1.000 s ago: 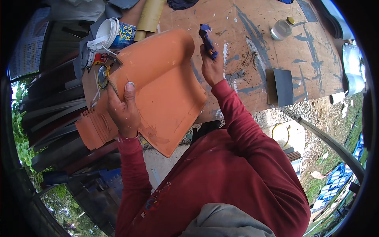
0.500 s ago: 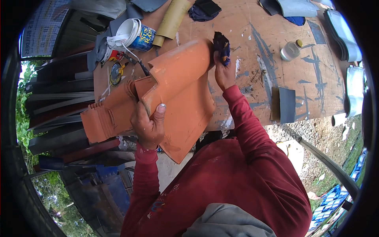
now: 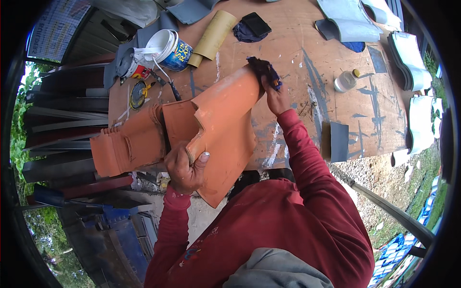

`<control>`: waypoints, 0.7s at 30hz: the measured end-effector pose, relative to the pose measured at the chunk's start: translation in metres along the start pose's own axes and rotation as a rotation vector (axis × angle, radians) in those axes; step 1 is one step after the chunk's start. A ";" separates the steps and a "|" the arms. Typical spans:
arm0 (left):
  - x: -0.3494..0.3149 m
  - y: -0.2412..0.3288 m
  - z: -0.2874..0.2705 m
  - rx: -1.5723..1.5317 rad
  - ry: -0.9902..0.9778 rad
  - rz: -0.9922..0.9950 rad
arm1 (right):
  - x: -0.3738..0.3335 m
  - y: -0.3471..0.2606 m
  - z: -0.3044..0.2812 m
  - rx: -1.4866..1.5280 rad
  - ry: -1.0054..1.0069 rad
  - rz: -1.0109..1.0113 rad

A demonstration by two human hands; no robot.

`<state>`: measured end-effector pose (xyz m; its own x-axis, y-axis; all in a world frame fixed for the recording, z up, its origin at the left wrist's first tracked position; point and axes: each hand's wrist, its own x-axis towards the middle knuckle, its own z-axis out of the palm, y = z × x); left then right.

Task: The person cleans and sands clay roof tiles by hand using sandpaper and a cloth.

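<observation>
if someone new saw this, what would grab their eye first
The big orange tile dominates the centre, its left edge in the left grip and a dark cloth, in the right grip, at its upper right end. Next come the stacked orange tiles further left and the blue-and-white bucket at the table's upper left.

Held tile between left hand at its near-left edge and right hand, with rag, at its far end — tile stack just left. Behind on the table, left to right: bucket, tube, flat block on bunched cloth. To the right: bottle farther back, flat sheet by the front edge — curved stack along the right edge.
</observation>
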<state>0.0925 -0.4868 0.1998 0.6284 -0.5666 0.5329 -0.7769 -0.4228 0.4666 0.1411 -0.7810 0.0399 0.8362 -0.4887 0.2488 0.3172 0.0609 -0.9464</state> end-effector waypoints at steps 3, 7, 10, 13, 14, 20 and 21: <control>0.004 0.000 -0.001 0.061 -0.037 0.032 | 0.000 0.013 -0.011 -0.255 0.097 0.059; 0.012 0.002 -0.009 0.051 -0.126 0.163 | -0.026 -0.101 0.043 -0.480 0.015 -0.465; 0.012 0.000 -0.001 0.056 -0.079 0.273 | -0.029 -0.156 0.031 -0.418 -0.538 -0.506; 0.003 -0.005 -0.008 0.047 -0.146 0.332 | -0.028 -0.162 -0.006 -0.606 -0.693 -0.556; -0.002 -0.004 -0.013 0.067 -0.118 0.266 | -0.028 -0.169 -0.015 -0.607 -0.747 -0.514; -0.118 -0.056 -0.024 0.014 0.088 -0.280 | -0.080 -0.161 -0.050 -0.725 -0.547 -0.425; -0.147 -0.066 -0.010 -0.265 0.179 -0.462 | -0.089 -0.159 -0.050 -0.742 -0.547 -0.429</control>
<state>0.0516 -0.3682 0.0974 0.9158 -0.2261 0.3321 -0.3977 -0.3928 0.8292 -0.0061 -0.7908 0.1576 0.8659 0.1341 0.4820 0.4368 -0.6722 -0.5978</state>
